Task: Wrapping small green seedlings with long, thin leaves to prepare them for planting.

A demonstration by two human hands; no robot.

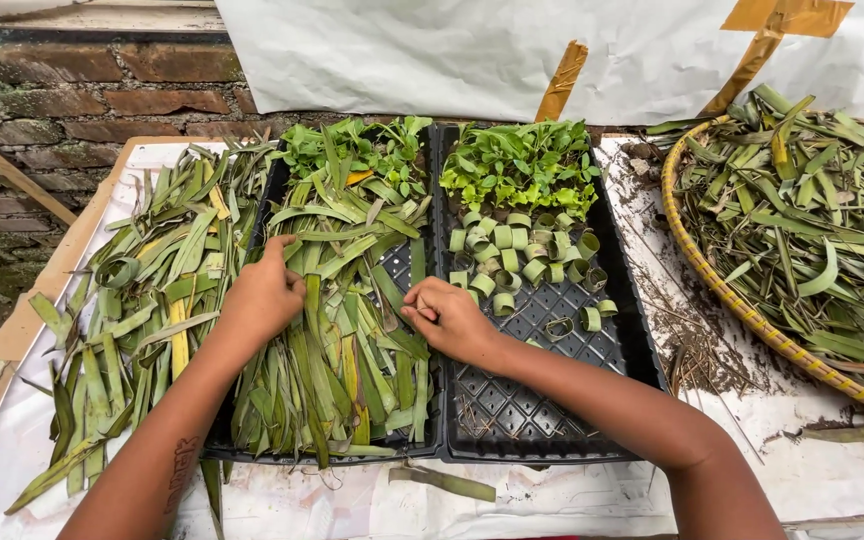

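My left hand [264, 295] rests on a heap of long green leaf strips [337, 330] that covers the left black seedling tray [414, 262]; its fingers are curled into the strips. My right hand [449, 318] is closed at the heap's right edge, pinching a leaf strip between thumb and fingers. The right black seedling tray [542, 400] holds several small rolled leaf rings [512, 262] in its cells. Green seedlings [520, 165] fill the far rows of both trays.
More leaf strips [137, 320] lie spread on the white sheet at left. A round woven basket [727, 290] of cut leaves sits at right. Soil crumbs [677, 320] dot the sheet beside the tray. A brick wall and white sheeting stand behind.
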